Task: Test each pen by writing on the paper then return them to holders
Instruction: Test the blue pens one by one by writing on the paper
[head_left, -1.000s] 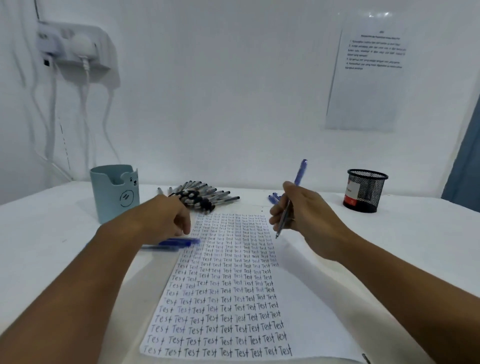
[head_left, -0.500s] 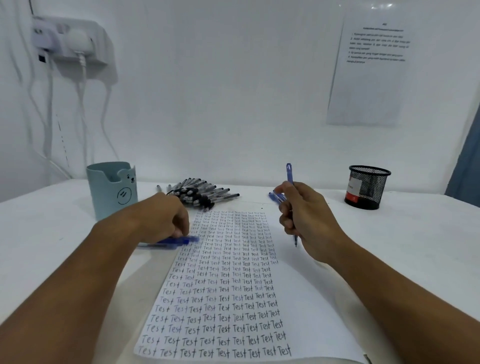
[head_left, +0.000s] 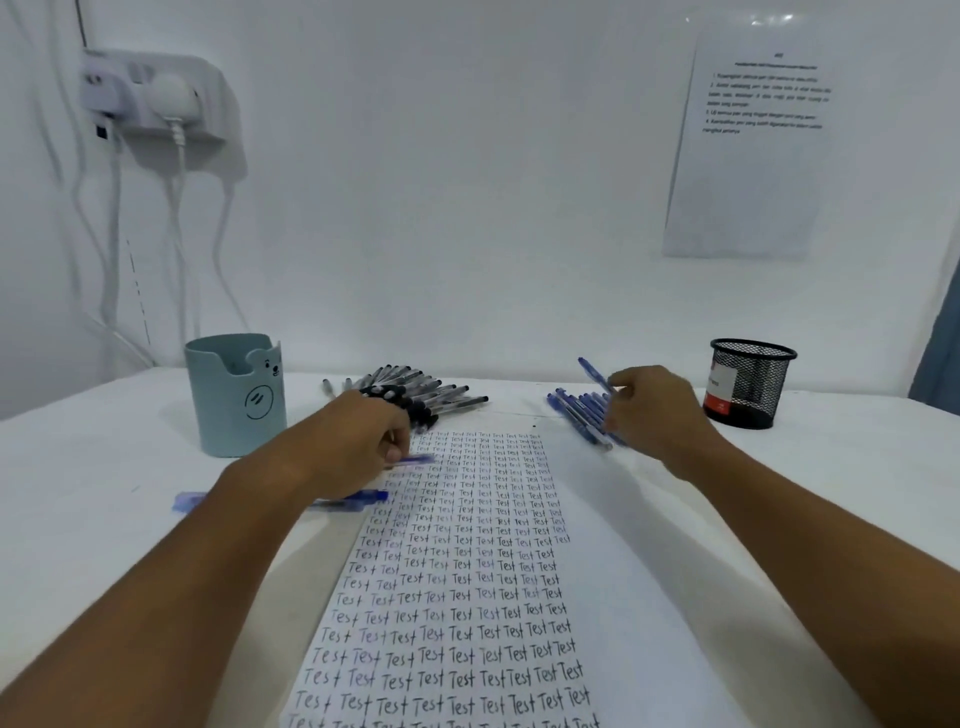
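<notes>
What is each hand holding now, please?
Left hand: closed on a blue pen above the paper.
Right hand: holding a blue pen at the blue pen pile.

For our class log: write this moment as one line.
left hand: holding blue pen | right hand: at blue pen pile | paper: filled

Black wire-mesh holder (head_left: 751, 382); matt pale-blue plastic holder (head_left: 235, 395); white paper (head_left: 467, 571), handwritten ink.
</notes>
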